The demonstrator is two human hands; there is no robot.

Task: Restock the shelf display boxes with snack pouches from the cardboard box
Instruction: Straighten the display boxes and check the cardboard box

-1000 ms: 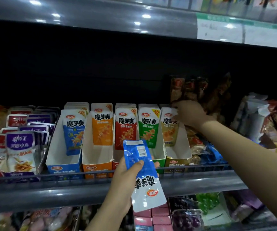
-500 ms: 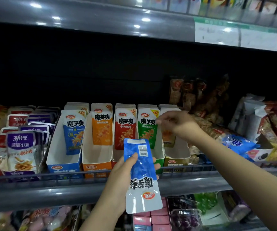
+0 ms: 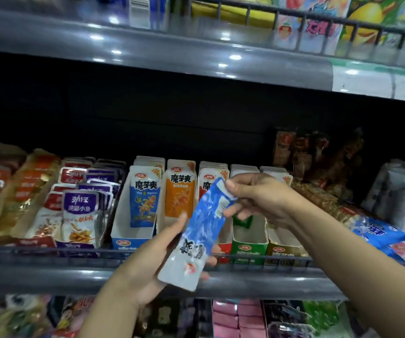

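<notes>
A blue snack pouch (image 3: pixel 197 230) sat upside down in the centre of the frame, held between two hands in front of a grey shelf (image 3: pixel 50 274).

The step in hand looked like turning this pouch upright and slotting it into the blue display box (image 3: pixel 126 237), left of centre on the shelf, where a matching blue pouch stood at the back with room in front. To do this well, the pouch would need rotating so its printed face pointed outward and its sealed top edge sat uppermost, then sliding down behind the box's low front wall without creasing.

The left hand (image 3: pixel 148 262), lower centre, gripped the pouch's lower half, thumb across the front and fingers curled behind. The right hand (image 3: pixel 257 198), right of centre, pinched the pouch's top corner between thumb and forefinger, the other fingers loosely bent below.

Orange (image 3: pixel 165 223), red, green (image 3: pixel 249 247) and brown boxes stood in a row further right, the red one partly hidden by the pouch. The cardboard box was not in view.
</notes>
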